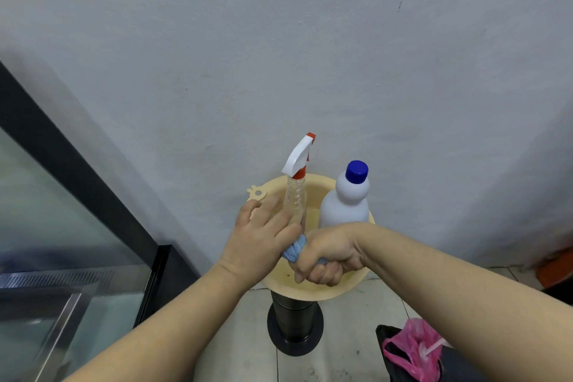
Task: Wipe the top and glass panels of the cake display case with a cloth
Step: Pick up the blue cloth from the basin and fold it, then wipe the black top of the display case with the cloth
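Cloth (294,250): blue, bunched, centre of frame, over basin.
Right hand (325,257): fist clenched tight on cloth.
Left hand (263,236): fingers loosely spread, pressed against cloth's other end.
Basin (310,290): cream, on black stand (294,319).
Sprayer (299,177): upright in basin.
Bottle (345,205): white, blue cap, beside sprayer.
Case (62,226): glass, black-framed, lower left.

Light blue twisted cloth (294,250), pale yellow plastic basin (313,290), clear spray bottle (297,198) with white-and-red trigger head, white plastic bottle (345,206) with blue cap, pink plastic bag (415,350), black-framed glass display case (71,195).
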The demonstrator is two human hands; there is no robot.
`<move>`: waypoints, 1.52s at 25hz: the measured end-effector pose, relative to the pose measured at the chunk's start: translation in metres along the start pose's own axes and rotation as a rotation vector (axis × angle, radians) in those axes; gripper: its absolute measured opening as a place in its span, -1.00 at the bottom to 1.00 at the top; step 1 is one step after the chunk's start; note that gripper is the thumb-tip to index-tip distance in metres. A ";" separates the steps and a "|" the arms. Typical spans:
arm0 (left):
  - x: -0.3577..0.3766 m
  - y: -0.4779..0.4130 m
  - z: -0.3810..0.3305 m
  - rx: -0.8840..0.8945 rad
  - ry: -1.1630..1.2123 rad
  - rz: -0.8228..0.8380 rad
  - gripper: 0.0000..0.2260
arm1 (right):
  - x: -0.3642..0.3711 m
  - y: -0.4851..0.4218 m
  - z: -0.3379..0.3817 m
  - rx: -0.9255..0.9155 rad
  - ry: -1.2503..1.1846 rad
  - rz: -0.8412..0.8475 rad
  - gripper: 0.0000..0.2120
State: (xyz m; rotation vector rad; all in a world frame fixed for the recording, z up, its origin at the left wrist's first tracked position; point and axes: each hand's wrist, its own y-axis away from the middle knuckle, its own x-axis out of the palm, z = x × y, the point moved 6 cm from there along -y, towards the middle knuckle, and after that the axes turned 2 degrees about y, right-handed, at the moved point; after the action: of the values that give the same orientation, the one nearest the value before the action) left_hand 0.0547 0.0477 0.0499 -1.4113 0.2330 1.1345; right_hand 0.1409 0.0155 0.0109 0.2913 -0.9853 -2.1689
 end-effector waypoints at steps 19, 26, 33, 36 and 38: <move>0.043 -0.004 0.013 -0.596 0.615 0.963 -0.78 | -0.025 0.004 0.018 0.061 0.872 -1.030 -0.78; -0.115 0.012 0.097 -1.080 1.124 0.153 -0.45 | 0.009 0.057 0.127 -0.630 0.393 -0.727 -0.54; -0.309 0.064 0.122 -1.207 0.774 -0.695 -0.87 | 0.142 0.059 0.271 -1.218 0.321 -0.325 -0.68; -0.398 0.072 0.123 -1.199 0.530 -0.675 -0.79 | 0.214 0.064 0.327 -1.333 0.414 -0.077 -0.55; -0.449 0.083 0.123 -1.213 0.444 -0.630 -0.78 | 0.253 0.064 0.362 -1.352 0.387 0.117 -0.69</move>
State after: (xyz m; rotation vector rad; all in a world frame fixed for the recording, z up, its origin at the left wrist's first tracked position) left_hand -0.2870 -0.0815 0.3497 -2.5416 -0.6816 0.3428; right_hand -0.1750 0.0147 0.3258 -0.0245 0.7145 -2.0666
